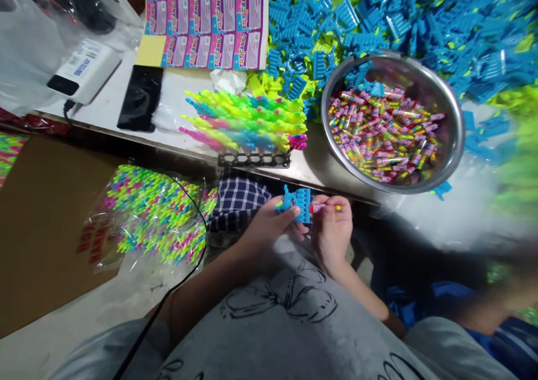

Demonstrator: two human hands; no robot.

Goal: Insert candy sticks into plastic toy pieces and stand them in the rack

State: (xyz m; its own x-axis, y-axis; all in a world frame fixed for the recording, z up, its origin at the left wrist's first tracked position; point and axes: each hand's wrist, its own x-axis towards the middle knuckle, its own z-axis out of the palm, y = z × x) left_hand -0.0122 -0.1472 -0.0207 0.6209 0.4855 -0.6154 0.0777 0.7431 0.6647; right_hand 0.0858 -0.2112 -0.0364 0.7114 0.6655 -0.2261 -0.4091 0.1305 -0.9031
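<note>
Near the lap, my left hand (273, 220) is closed around a blue plastic toy piece (301, 203), its slatted end pointing right. My right hand (334, 228) pinches a small candy tube (317, 207) with a red end, which points at the right side of the blue piece. A bit of yellow shows at the right fingertips. Beyond the hands, on the table, a metal bowl (458, 139) holds many similar candy tubes. A black rack (254, 160) at the table edge stands under a bundle of bright plastic sticks (252, 119).
Blue plastic pieces (378, 10) are heaped at the back right. A sticker sheet (205, 21), a black phone (140, 97) and a white box (86, 69) lie to the left. Below are a bag of coloured sticks (157, 214) and a cardboard box (46, 223). Another person's blurred arm (491, 307) is at right.
</note>
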